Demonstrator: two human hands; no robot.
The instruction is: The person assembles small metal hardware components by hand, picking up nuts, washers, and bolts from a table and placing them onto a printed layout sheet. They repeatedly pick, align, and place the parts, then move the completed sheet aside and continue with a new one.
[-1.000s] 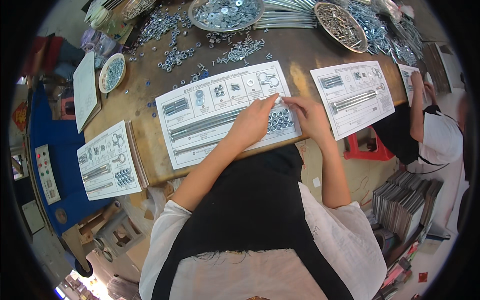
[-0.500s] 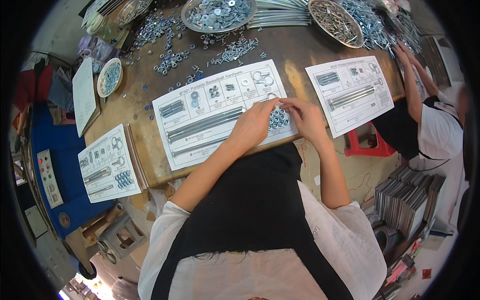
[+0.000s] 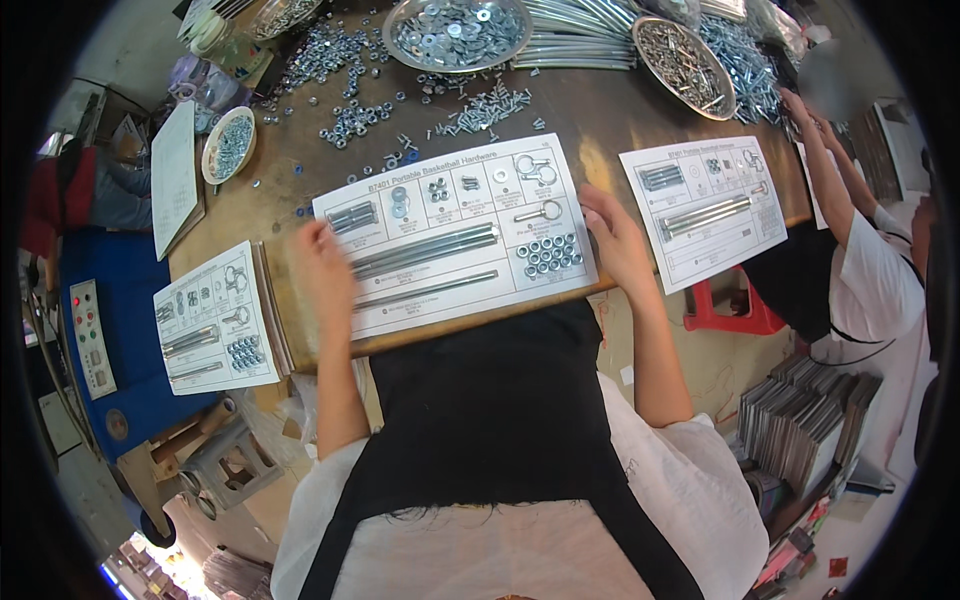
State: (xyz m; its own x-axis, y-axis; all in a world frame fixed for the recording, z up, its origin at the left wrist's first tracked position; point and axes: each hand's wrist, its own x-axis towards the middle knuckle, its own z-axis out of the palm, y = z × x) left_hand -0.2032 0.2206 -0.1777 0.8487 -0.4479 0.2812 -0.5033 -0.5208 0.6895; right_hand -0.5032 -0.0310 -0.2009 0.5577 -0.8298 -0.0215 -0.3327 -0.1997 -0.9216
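Note:
A white printed hardware card (image 3: 430, 285) lies on the workbench in front of me, showing long bolts, washers, nuts and ring pins. Whether these are pictures or real parts under film is hard to tell. My left hand (image 3: 325, 275) is at the card's left edge, its fingers smeared by motion. At the card's right edge, my right hand (image 3: 622, 250) has its thumb and fingers apart, fingertips by the border, with nothing visible in them. A ring pin (image 3: 540, 211) shows on the card above a block of several nuts (image 3: 548, 255).
Similar cards lie right (image 3: 705, 215) and left (image 3: 215, 320). Beyond are loose nuts (image 3: 355, 120), small bolts (image 3: 485, 110), a washer bowl (image 3: 458, 35), a screw bowl (image 3: 683, 65) and long rods (image 3: 575, 35). A co-worker's arms (image 3: 830, 170) reach in at right. A red stool (image 3: 730, 305) stands below.
My hands were together over the card's right part. They have parted: the left has swung to the left edge, the right slightly outward to the right edge, uncovering the ring pin and nuts.

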